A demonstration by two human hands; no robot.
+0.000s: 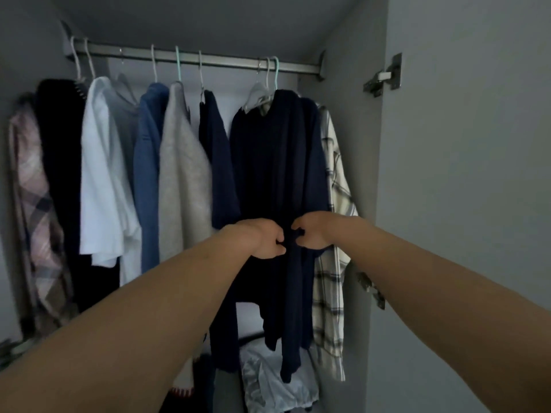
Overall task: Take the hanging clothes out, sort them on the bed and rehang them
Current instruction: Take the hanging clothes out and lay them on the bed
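A dark navy garment (274, 162) hangs from a mint-green hanger (275, 73) on the wardrobe rail (196, 59), right of centre. My left hand (261, 238) and my right hand (313, 231) both pinch its front fabric at about waist height, fingers curled, nearly touching each other. Further along the rail to the left hang another navy top (217, 162), a grey knit (182, 174), a blue shirt (146, 174), a white shirt (101, 174), a black piece (59, 162) and a pink plaid one (29, 204). A cream plaid shirt (334, 248) hangs at the far right.
The wardrobe's right side wall (357, 144) and its open door (465, 204), with metal hinges (383, 77), stand close to my right arm. Crumpled pale fabric (274, 383) lies on the wardrobe floor below the garments.
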